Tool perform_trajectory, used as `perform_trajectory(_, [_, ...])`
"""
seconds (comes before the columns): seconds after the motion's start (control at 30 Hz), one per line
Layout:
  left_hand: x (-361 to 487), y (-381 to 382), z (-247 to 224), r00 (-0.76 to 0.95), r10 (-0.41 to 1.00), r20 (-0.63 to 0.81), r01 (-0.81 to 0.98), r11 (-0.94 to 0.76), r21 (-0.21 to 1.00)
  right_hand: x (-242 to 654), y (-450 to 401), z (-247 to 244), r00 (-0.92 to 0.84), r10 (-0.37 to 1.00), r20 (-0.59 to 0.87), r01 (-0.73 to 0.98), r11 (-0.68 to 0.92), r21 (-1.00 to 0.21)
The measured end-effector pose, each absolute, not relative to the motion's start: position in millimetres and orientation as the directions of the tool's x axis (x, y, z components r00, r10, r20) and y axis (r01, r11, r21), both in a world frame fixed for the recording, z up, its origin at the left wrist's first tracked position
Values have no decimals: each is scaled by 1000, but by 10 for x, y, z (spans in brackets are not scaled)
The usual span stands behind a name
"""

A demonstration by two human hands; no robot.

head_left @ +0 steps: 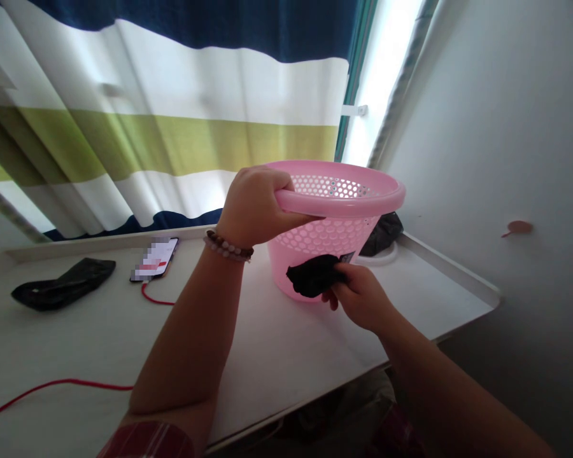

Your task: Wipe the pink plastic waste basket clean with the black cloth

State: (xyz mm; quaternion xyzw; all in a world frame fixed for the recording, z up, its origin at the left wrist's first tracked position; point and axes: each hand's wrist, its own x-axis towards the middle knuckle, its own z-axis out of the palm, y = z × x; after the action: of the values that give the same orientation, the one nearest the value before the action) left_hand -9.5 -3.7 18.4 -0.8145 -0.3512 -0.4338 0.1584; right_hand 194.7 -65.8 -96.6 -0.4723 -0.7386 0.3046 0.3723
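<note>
A pink plastic basket (339, 207) with a perforated wall stands on the white table, tilted slightly. My left hand (262, 203) is closed on the near left part of its rim, thumb outside and fingers over the edge. My right hand (363, 292) pinches a black cloth (312, 275) in front of the basket's lower wall. The cloth looks crumpled and hides part of the wall and a dark label. What it is exactly cannot be made out.
On the white table (277, 375) lie a black folded item (67, 284) at the left and a phone (155, 259) with a red cable (71, 381). Behind the basket sits a dark bundle (384, 234) on a white round thing. A raised edge borders the table before the curtain (181, 146).
</note>
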Motion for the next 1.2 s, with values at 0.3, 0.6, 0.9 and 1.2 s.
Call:
perform_trajectory(0.3, [-79,-25,183,364,372,853,694,-719,17,1923,-633,-1181,-285,943,170,688,325,-648])
perform_trajectory(0.6, [-67,-55,193,389,383,838,679,-734,21,1930,-608,-1470,-292,955,60,790,276,-547])
perform_trajectory(0.9, [-69,-53,186,385,402,831,693,-720,28,1963,-803,-914,-133,888,439,576,430,-695])
perform_trajectory(1.2, [-63,-57,177,387,384,838,690,-724,14,1955,-675,-1467,-266,959,99,788,275,-551])
